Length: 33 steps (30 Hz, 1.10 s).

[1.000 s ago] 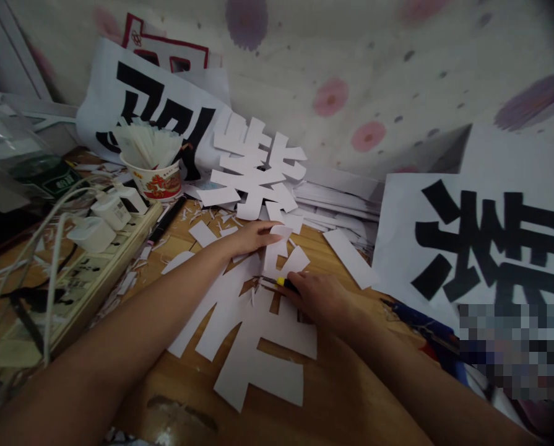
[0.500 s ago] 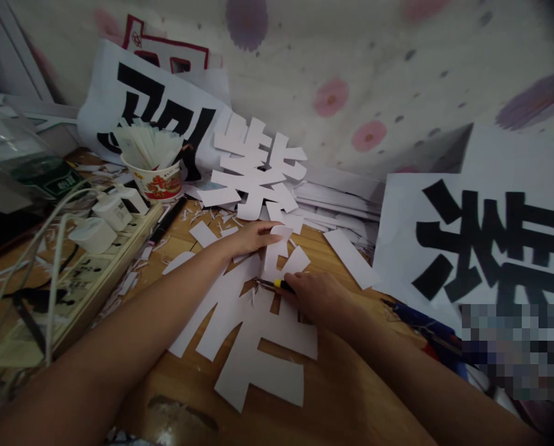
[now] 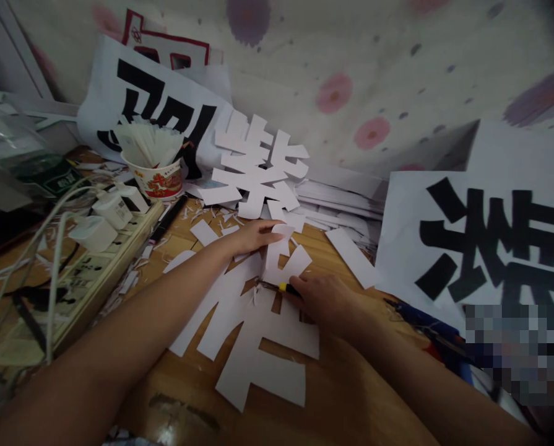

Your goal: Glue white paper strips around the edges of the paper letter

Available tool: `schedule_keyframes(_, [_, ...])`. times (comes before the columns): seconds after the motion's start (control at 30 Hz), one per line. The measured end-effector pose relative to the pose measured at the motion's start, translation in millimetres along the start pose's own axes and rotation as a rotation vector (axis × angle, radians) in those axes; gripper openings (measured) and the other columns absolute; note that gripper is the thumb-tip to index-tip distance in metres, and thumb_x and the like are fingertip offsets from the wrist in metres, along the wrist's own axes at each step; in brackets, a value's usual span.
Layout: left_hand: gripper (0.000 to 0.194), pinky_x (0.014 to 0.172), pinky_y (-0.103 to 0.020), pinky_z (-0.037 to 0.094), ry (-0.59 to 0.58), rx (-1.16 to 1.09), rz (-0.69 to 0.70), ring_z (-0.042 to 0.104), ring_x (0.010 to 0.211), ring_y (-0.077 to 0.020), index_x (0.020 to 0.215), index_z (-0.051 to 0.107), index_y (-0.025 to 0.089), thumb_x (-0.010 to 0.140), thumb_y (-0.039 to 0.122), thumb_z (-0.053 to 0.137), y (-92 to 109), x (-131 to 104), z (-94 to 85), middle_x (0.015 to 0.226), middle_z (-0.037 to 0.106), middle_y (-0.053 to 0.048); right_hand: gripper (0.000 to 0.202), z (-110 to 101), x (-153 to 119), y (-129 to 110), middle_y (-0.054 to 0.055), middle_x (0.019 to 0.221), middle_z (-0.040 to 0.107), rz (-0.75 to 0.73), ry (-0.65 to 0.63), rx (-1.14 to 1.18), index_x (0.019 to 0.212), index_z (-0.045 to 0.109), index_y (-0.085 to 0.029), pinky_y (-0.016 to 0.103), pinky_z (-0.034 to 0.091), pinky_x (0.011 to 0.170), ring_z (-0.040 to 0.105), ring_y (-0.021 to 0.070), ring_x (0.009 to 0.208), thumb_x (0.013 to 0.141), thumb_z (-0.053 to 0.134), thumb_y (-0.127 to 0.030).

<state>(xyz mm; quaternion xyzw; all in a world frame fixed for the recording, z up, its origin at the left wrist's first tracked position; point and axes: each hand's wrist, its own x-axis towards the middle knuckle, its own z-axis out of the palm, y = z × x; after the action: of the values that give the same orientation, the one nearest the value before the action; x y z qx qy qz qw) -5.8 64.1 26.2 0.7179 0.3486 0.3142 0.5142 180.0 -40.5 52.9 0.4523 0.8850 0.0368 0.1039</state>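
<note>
I can't read the pixelated patch (image 3: 518,359); right edge crops the printed sheet (image 3: 490,223); right hand (image 3: 323,300) covers most handle of the yellow-collared tool (image 3: 283,287), tip too tiny.

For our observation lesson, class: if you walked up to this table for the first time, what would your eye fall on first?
Probably the bold black character on the white sheet at the right. Next, near the middle, comes the pale paper cut-out, pinched by the left hand, while the right hand holds a yellow-and-black tool to it. Farther back, another white cut-out stands out.
</note>
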Motion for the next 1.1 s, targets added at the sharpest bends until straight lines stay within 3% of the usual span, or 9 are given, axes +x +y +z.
schedule_keyframes(0.33, [0.049, 0.087, -0.033, 0.041, -0.001, -0.013, -0.009, 0.056, 0.102, -0.0219, 0.119, 0.055, 0.014, 0.076, 0.037, 0.058, -2, 1, -0.2, 0.117, 0.060, -0.010, 0.026, -2, -3, 0, 0.002, 0.077, 0.064, -0.025, -0.035, -0.029, 0.085, 0.058, -0.020, 0.027, 0.023, 0.045, 0.059, 0.0158, 0.058, 0.091, 0.040, -0.039])
schedule_keyframes(0.47, [0.048, 0.087, -0.034, 0.042, -0.005, -0.012, -0.001, 0.056, 0.102, -0.0222, 0.118, 0.056, 0.015, 0.076, 0.039, 0.058, -5, 2, -0.3, 0.117, 0.060, -0.010, 0.020, 4, -11, 2, 0.003, 0.078, 0.063, -0.033, 0.029, -0.040, 0.085, 0.056, -0.019, 0.027, 0.022, 0.045, 0.059, 0.0156, 0.060, 0.090, 0.044, -0.035])
schedule_keyframes(0.73, [0.046, 0.088, -0.033, 0.042, 0.006, -0.002, 0.014, 0.055, 0.104, -0.0223, 0.116, 0.057, 0.017, 0.076, 0.040, 0.058, -8, 3, 0.2, 0.117, 0.060, -0.007, 0.023, -3, -11, 4, 0.000, 0.070, 0.062, 0.140, 0.200, 0.308, 0.078, 0.052, -0.019, 0.024, 0.031, 0.050, 0.056, 0.0129, 0.057, 0.091, 0.042, -0.036])
schedule_keyframes(1.1, [0.048, 0.093, -0.035, 0.039, 0.010, 0.029, 0.014, 0.052, 0.109, -0.0230, 0.118, 0.056, 0.017, 0.076, 0.040, 0.058, -8, 3, -1.4, 0.120, 0.059, -0.007, 0.027, -6, 4, -1, 0.000, 0.065, 0.060, 0.100, 0.227, 0.382, 0.081, 0.053, -0.021, 0.023, 0.029, 0.051, 0.053, 0.0136, 0.056, 0.091, 0.037, -0.040])
